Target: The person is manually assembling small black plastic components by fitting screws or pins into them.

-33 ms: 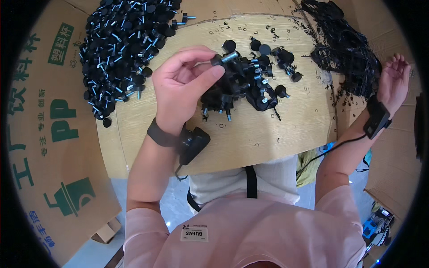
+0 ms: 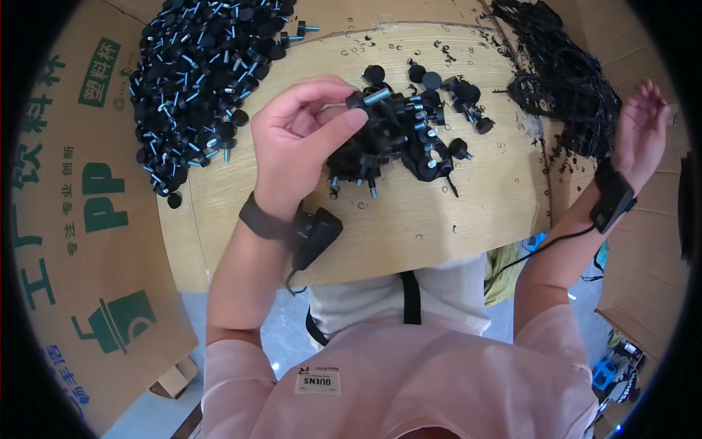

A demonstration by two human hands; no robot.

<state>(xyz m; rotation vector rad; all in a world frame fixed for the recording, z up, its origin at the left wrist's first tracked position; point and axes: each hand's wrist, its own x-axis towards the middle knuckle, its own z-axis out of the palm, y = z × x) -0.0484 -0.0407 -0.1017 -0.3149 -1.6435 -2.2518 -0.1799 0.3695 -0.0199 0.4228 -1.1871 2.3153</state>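
My left hand [image 2: 296, 135] is closed, thumb against fingers, on a black-headed knob screw [image 2: 377, 96] whose silver threaded shank points right. Just beyond and below it lies a loose pile of similar knob screws [image 2: 431, 113] on the board, some joined to black plastic pieces [image 2: 424, 162]. That hand partly covers the pile's left side. Far to the right, my right hand [image 2: 641, 132] is raised, fingers loosely extended and nothing visible in it. It is beside a tangled heap of thin black plastic strands [image 2: 567, 102].
A large heap of knob screws [image 2: 205, 80] covers the board's far left. Small black rings and scraps [image 2: 446, 51] are scattered over the wooden board [image 2: 380, 241]. Cardboard walls [image 2: 102, 190] rise on both sides. Both wrists carry black strapped devices [image 2: 318, 235] with cables.
My right hand has shifted slightly left and its wrist has turned a little. The left hand keeps the knob screw almost in place.
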